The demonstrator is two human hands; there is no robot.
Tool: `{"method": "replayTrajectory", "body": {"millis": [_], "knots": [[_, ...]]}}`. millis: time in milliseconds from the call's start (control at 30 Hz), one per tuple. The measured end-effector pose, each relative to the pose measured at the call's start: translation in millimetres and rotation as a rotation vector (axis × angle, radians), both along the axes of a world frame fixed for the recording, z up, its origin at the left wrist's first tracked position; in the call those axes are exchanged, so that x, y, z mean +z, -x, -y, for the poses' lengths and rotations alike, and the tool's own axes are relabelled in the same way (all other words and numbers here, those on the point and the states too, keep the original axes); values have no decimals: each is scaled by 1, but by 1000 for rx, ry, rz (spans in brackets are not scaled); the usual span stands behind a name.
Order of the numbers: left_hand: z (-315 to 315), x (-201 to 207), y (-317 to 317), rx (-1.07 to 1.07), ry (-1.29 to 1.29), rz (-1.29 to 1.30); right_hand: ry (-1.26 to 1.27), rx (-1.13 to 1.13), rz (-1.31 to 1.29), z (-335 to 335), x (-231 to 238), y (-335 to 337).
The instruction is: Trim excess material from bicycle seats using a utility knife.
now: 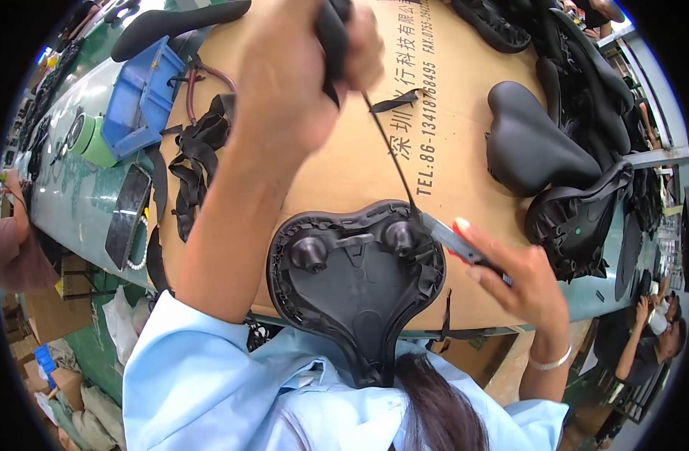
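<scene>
A black bicycle saddle [348, 289] lies upside down at the table's front edge, its wide end away from me and its nose against my shirt. From its far right rim a thin black strip [393, 154] runs taut up to my left hand [288, 86]. That hand is raised and closed around the bunched black material, slightly smeared by motion. My right hand [521, 282] grips a red and grey utility knife [453, 239]. The knife's tip meets the saddle rim where the strip comes off; the blade's end is hard to make out.
Brown cardboard [307, 180] covers the worktop. Black offcuts [201, 161], a phone [128, 214], a blue bin [143, 98] and a green tape roll [96, 140] are at left. More saddles [536, 143] are piled at right. Other people are beyond both sides.
</scene>
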State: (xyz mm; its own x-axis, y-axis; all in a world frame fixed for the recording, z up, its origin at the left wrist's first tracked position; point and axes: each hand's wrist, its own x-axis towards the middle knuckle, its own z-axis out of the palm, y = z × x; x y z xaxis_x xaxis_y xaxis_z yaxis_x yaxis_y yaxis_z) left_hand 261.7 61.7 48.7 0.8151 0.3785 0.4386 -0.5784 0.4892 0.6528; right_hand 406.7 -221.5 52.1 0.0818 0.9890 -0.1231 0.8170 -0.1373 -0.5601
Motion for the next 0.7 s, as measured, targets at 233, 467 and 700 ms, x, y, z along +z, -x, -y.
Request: {"method": "replayTrajectory", "body": {"millis": [233,467,700], "knots": [[29,27,3,428,-1219,-746,118,-245,352,22,31,70],[69,-7,20,200,-276,-1048,226,-308,383,26,38,84],[54,7,38,479,136,-523,172,-434,323,58,18,120]]}}
